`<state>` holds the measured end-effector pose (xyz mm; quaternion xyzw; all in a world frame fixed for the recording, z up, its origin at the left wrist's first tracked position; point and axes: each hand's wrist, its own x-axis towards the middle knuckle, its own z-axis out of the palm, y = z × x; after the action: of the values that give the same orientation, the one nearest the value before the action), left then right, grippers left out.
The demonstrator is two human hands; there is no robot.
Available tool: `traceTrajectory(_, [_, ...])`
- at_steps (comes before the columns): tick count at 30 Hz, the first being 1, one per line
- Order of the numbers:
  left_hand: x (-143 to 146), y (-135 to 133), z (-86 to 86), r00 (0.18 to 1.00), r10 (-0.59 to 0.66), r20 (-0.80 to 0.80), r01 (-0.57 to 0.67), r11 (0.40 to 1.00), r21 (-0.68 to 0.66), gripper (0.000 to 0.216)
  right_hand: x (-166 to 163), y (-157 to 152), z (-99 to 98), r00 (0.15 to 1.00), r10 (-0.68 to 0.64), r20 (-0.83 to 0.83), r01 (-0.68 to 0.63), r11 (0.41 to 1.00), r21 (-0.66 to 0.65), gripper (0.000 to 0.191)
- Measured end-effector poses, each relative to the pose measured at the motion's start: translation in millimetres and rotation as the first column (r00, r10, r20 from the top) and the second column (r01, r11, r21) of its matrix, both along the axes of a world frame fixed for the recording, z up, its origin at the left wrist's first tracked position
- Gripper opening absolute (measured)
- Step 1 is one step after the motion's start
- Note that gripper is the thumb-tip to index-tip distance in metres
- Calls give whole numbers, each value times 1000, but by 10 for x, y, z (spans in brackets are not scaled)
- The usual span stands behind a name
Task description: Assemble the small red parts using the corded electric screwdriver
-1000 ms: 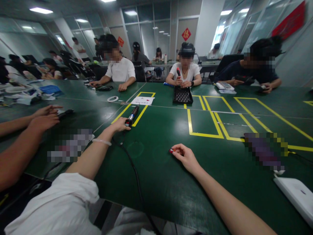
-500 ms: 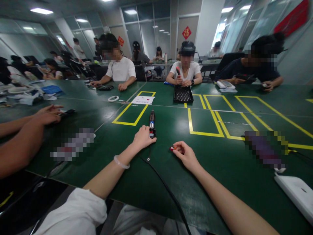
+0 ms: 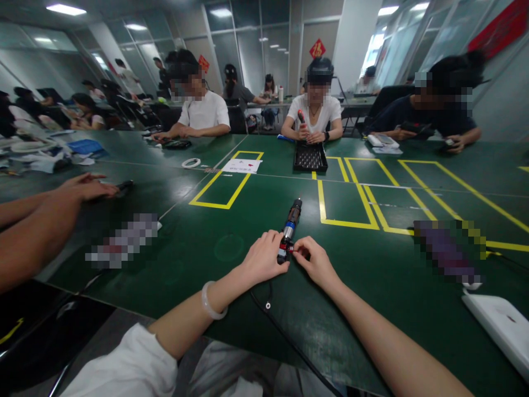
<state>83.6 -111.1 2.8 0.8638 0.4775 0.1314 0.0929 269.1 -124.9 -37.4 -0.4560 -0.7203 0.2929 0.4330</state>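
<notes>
In front of me on the green table (image 3: 198, 242) is a slim corded motor unit (image 3: 290, 226), with a dark front end, a silver and blue middle and a narrow tip pointing away. My left hand (image 3: 264, 256) is closed around its rear, thumb on the near side. A small red part (image 3: 290, 249) sits between the pinched fingertips of my right hand (image 3: 314, 259), against the unit's right rear side. Fingers partly hide this contact, so I cannot tell whether the part is attached. A black cord (image 3: 285, 336) with a small ring terminal near it runs toward me.
Yellow tape outlines (image 3: 349, 223) mark the table. Across from me a person holds a red-handled tool over a black tray (image 3: 309, 159). Another person's arms (image 3: 58, 204) reach in from the left. A white box (image 3: 496, 320) stands at right.
My left hand has brought the motor unit right and nearer, tilting its tip to the right. The red part in my right hand, formerly apart, now meets the unit's rear.
</notes>
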Motion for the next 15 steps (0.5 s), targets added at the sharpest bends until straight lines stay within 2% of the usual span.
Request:
traceTrajectory(6, [4, -15, 2, 1000, -17, 11, 17, 1000, 6, 60, 14, 6, -22, 997, -1, 74, 2, 1000, -13, 5])
traceTrajectory(15, [1, -26, -15, 1000, -13, -9, 13, 1000, 11, 67, 54, -40, 20, 997, -21, 77, 20, 1000, 22, 15])
